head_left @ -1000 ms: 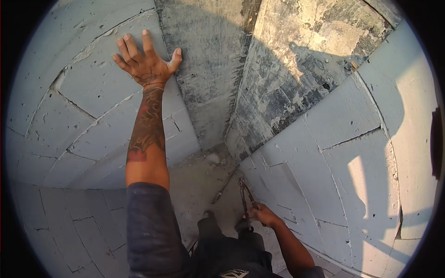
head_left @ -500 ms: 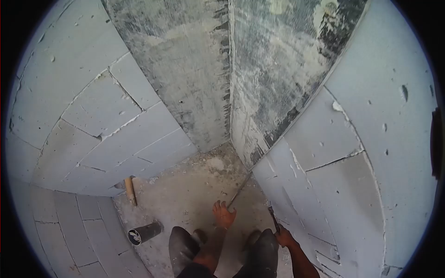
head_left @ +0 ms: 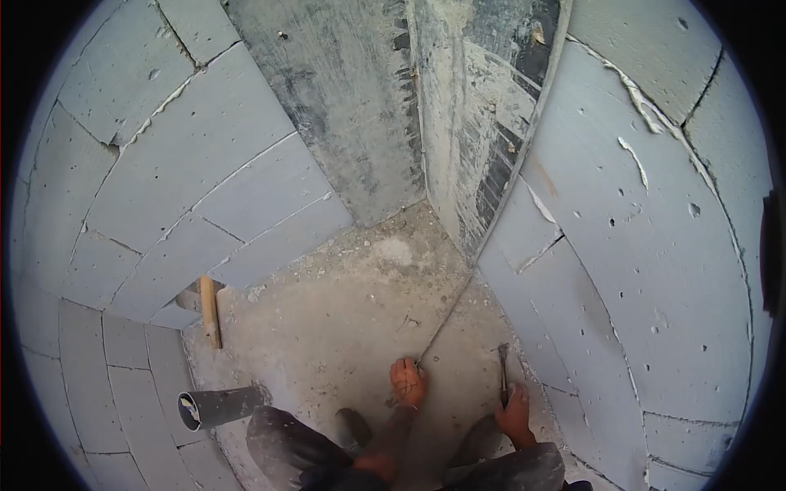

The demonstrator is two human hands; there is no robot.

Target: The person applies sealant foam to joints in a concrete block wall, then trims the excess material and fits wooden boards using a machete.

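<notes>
A: We are looking down at a concrete floor (head_left: 344, 319) in a corner where grey block walls (head_left: 188, 196) are meeting a rough plastered column (head_left: 360, 106) at the top centre of the frame.

B: We are seeing the left hand (head_left: 408, 381) low in the frame, just right of centre, pressing down on the floor at the near end of a thin metal rod (head_left: 446, 319). The fingers are curling down around that end, though we cannot tell how firmly they are gripping it.

A: The rod is lying on the floor, running from the hand up and to the right toward the foot of the right-hand wall.

B: The right hand (head_left: 516, 413) is sitting further right, close to the right wall (head_left: 639, 270), with its fingers wrapping closed around the handles of a pair of pincers (head_left: 503, 372). The tool's head is pointing up the frame and resting at floor level, just beside the wall.

A: At the left we are noticing a wooden handle (head_left: 210, 311) leaning by a gap in the blocks, and below it a dark pipe (head_left: 221, 405) lying on its side. The knees are filling the bottom edge.
</notes>
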